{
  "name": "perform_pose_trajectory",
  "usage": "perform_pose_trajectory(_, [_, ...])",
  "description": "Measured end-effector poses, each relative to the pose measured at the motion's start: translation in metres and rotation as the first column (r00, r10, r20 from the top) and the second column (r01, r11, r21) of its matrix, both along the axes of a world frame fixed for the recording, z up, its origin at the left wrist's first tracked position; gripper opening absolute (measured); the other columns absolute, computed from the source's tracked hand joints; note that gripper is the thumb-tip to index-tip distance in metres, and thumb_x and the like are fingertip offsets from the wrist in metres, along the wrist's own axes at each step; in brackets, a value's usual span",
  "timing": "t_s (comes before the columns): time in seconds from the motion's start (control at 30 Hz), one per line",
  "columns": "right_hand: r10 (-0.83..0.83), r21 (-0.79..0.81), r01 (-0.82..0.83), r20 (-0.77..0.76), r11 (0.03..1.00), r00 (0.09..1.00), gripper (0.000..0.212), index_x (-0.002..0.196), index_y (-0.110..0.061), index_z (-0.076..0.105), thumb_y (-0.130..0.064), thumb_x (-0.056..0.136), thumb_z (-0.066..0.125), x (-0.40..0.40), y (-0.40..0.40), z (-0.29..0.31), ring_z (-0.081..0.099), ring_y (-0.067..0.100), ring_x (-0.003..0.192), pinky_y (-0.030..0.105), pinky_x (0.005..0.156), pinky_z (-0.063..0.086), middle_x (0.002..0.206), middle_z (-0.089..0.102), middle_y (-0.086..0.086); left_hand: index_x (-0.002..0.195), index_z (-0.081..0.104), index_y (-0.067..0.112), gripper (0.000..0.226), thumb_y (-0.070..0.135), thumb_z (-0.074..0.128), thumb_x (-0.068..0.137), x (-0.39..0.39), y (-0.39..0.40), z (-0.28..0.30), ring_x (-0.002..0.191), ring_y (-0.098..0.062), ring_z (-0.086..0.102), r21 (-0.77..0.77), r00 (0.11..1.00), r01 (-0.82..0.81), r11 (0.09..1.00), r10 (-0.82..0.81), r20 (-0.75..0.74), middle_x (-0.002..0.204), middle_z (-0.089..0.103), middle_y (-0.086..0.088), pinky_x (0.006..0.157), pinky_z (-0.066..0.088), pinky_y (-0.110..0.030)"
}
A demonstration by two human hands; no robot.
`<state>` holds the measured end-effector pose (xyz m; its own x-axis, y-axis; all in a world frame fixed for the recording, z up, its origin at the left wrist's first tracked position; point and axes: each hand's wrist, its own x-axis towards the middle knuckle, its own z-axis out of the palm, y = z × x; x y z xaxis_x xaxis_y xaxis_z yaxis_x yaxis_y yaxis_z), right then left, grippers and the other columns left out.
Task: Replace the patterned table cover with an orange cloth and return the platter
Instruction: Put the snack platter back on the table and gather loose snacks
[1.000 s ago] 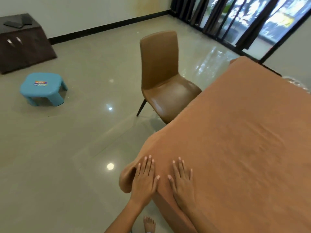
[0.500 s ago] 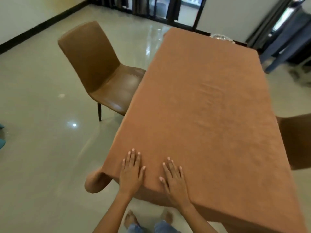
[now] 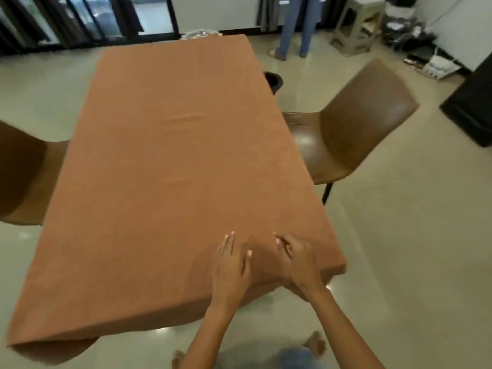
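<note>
The plain orange-brown woven cloth [image 3: 170, 166] covers the whole long table, hanging over its edges. Both hands lie near the 5 o'clock corner: the left hand [image 3: 233, 265] flat with straight fingers, grasping nothing; the right hand [image 3: 298, 262] fingers out, its thumb hidden. Soft, light and limp, the cloth looks prone to sliding and wrinkling; take it at hems. A glass platter [image 3: 200, 34] at 12 o'clock looks fragile.

Single head view, looking steeply down along cloth-covered table [image 3: 173, 155].

Plain orange cloth [image 3: 170, 161], brown chairs [image 3: 354, 129], beige floor [image 3: 399, 235].
</note>
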<state>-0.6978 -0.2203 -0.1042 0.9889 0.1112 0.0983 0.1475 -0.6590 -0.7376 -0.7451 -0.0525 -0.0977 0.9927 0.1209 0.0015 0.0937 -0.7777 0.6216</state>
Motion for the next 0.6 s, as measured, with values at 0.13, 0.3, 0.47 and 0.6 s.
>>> perform_pose_trajectory(0.13, [0.027, -0.158, -0.038, -0.073, 0.987, 0.997, 0.025, 0.098, -0.020, 0.068, -0.034, 0.091, 0.049, 0.034, -0.123, 0.012, 0.064, 0.020, 0.080, 0.033, 0.069, 0.050, 0.092, 0.072, -0.002, 0.113, 0.067, 0.012, 0.028, 0.025, 0.047, 0.097, 0.042, -0.115, 0.019, 0.126, -0.025, 0.049, -0.072, 0.999, 0.031, 0.997, -0.033, -0.032, 0.137, 0.053, -0.008, 0.101, 0.039, -0.033])
perform_pose_trajectory(0.3, [0.081, -0.204, -0.106, -0.129, 0.973, 0.988, 0.019, 0.094, -0.020, 0.067, -0.031, 0.093, 0.052, 0.082, -0.232, 0.032, 0.064, 0.018, 0.079, 0.038, 0.067, 0.051, 0.087, 0.071, -0.003, 0.113, 0.065, 0.006, 0.025, 0.015, 0.048, 0.097, 0.093, -0.222, 0.059, 0.101, -0.011, 0.056, -0.166, 0.999, 0.014, 0.986, -0.020, -0.037, 0.113, 0.059, 0.006, 0.084, 0.028, 0.000])
perform_pose_trajectory(0.47, [0.147, -0.185, -0.168, -0.125, 0.968, 0.981, 0.016, 0.095, -0.021, 0.067, -0.030, 0.093, 0.054, 0.159, -0.297, 0.046, 0.064, 0.012, 0.080, 0.029, 0.068, 0.051, 0.088, 0.070, -0.006, 0.108, 0.067, 0.012, 0.024, 0.020, 0.048, 0.098, 0.165, -0.295, 0.052, 0.097, -0.008, 0.059, -0.270, 0.998, -0.056, 0.961, 0.059, 0.001, 0.105, 0.066, 0.004, 0.084, 0.041, -0.017])
perform_pose_trajectory(0.6, [0.250, -0.177, -0.265, -0.104, 0.948, 0.963, 0.016, 0.095, -0.019, 0.069, -0.027, 0.094, 0.055, 0.236, -0.352, 0.056, 0.063, 0.007, 0.079, 0.005, 0.060, 0.034, 0.088, 0.070, -0.007, 0.108, 0.069, 0.016, 0.025, 0.029, 0.050, 0.097, 0.233, -0.345, 0.035, 0.102, -0.008, 0.061, -0.259, 0.985, -0.155, 0.953, 0.169, 0.032, 0.109, 0.068, 0.006, 0.088, 0.048, -0.027])
